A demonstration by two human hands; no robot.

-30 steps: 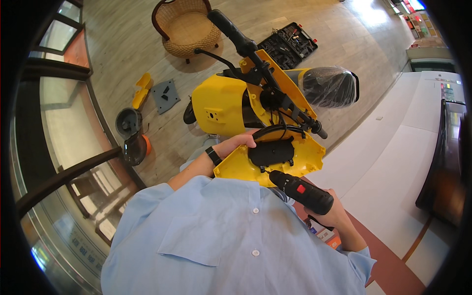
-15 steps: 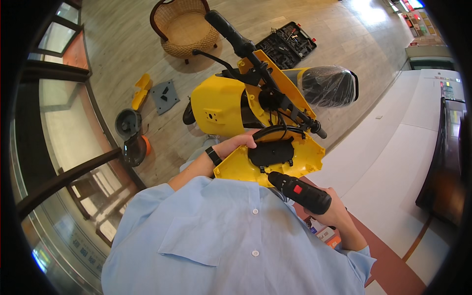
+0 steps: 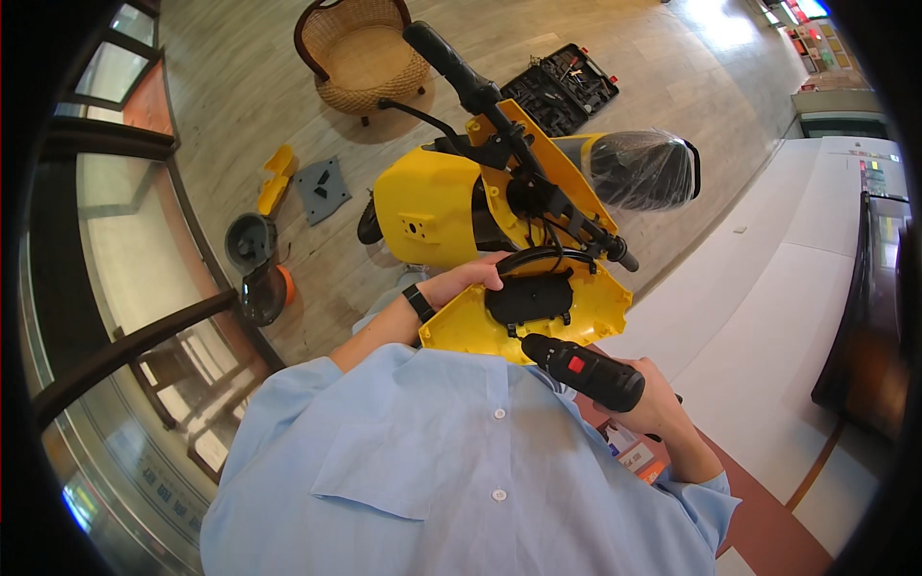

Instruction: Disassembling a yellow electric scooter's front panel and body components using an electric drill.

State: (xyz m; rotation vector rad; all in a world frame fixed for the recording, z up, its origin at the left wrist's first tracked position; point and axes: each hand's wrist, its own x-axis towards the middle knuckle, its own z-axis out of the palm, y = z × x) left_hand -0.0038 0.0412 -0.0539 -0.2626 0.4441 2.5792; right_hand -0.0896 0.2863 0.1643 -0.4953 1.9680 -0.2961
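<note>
Little differs from a second ago: the black power screwdriver (image 3: 586, 372) has tilted slightly and its tip now sits against the lower edge of the yellow panel (image 3: 526, 317), beside the panel's black insert (image 3: 530, 299). The right hand (image 3: 653, 403) stays wrapped around the screwdriver's grip; the left hand (image 3: 464, 284) still clasps the panel's upper left edge. The panel lies just in front of one yellow scooter (image 3: 499, 192). Beyond the scooter stand one wicker chair (image 3: 360, 53) and one open tool case (image 3: 562, 86); to its left lie two loose yellow pieces (image 3: 274, 178) and one grey plate (image 3: 322, 187).
</note>
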